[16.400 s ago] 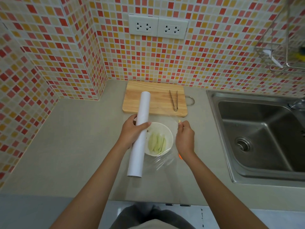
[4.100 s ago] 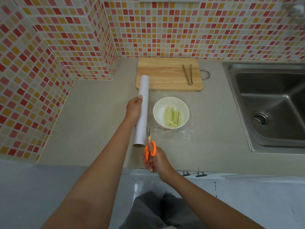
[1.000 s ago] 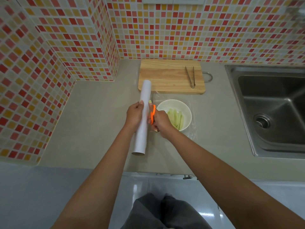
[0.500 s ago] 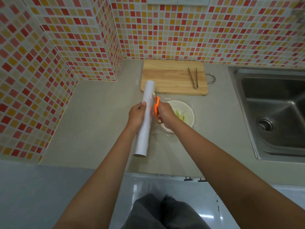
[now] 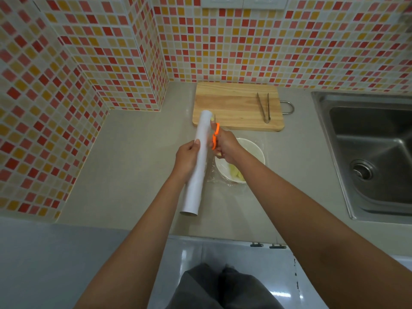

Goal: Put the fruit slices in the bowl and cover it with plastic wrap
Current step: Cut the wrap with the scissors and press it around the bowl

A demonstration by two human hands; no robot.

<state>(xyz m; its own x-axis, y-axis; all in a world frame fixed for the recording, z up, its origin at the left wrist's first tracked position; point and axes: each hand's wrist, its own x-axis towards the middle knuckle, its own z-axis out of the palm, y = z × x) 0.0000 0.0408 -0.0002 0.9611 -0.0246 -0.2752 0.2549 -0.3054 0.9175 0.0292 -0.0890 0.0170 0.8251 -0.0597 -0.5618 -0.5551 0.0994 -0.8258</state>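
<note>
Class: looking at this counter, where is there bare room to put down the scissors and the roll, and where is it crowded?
Free: the counter left of the roll, up to the tiled corner, and the strip between bowl and sink. Crowded: around the bowl, where both hands, scissors and wrap meet, just before the cutting board.

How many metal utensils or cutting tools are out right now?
2: tongs lying on the cutting board, and orange-handled scissors in the right hand beside the wrap roll.

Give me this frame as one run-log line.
phase: cutting wrap | left hand: holds wrap roll | right hand: holds orange scissors beside roll | bowl: fruit slices inside
</note>
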